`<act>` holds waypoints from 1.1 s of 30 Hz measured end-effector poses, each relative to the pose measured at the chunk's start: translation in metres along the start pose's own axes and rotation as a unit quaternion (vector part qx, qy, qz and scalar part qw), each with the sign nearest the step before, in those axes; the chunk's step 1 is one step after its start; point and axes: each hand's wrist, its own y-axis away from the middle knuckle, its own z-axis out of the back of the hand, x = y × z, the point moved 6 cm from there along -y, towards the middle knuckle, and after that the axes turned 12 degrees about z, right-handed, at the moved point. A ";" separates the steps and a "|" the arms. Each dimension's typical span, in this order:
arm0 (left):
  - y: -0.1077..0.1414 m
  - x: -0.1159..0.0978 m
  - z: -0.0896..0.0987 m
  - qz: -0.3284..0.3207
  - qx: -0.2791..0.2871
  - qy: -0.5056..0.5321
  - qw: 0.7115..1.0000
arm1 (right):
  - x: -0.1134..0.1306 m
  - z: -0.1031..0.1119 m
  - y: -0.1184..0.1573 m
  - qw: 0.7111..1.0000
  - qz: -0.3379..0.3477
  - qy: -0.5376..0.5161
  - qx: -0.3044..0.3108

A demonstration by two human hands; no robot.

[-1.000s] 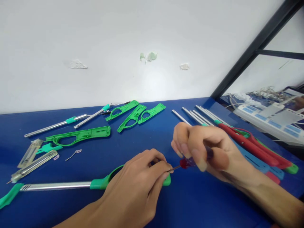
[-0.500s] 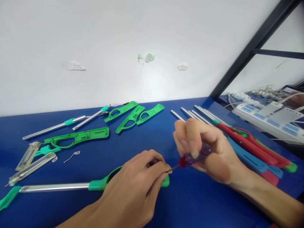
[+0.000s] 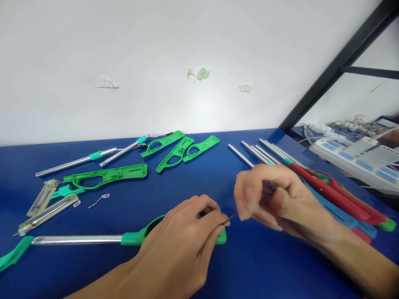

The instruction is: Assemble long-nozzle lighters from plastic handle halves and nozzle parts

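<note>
My left hand (image 3: pixel 183 241) is closed over the handle of a green long-nosed gas lighter (image 3: pixel 133 238), whose metal tube points left on the blue table. The lighter's handle end peeks out past my fingertips. In my right hand (image 3: pixel 264 195) is a small screwdriver (image 3: pixel 268 187) with a dark purplish handle, mostly covered by my fingers. Its thin shaft slants down to my left fingertips, where the tip is hidden. Beyond my left hand lie a small metal wire piece (image 3: pixel 101 200) and a green half-shell (image 3: pixel 106 176).
Clear fuel tanks (image 3: pixel 46 214) lie at the left. Metal tubes with green collars (image 3: pixel 97 155) and several green shells (image 3: pixel 174 153) are near the wall. Red and blue lighters (image 3: pixel 330 193) rest at right, beside a white power strip (image 3: pixel 352 160) and a black frame post (image 3: pixel 330 79).
My right fingers have turned and closed further around the screwdriver handle, covering its red collar. My left hand keeps its hold on the lighter. The whole view has shifted slightly.
</note>
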 end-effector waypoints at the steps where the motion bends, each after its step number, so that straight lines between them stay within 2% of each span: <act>1: 0.000 0.000 0.000 0.000 0.000 -0.001 1.000 | 0.000 0.001 0.000 1.000 0.003 0.010 -0.001; 10: 0.001 -0.001 0.001 -0.003 0.001 -0.001 1.000 | 0.000 0.005 -0.002 0.999 0.016 0.030 -0.017; 15: 0.002 0.001 -0.002 0.005 0.012 -0.004 1.000 | 0.005 -0.008 -0.007 0.999 -0.011 -0.021 0.021; 18: 0.002 0.002 -0.002 -0.003 0.007 -0.008 1.000 | 0.004 -0.007 -0.005 0.999 -0.011 -0.030 0.030; 33: 0.002 0.001 -0.001 -0.005 0.010 -0.009 1.000 | -0.001 0.013 -0.003 0.997 0.032 0.049 -0.052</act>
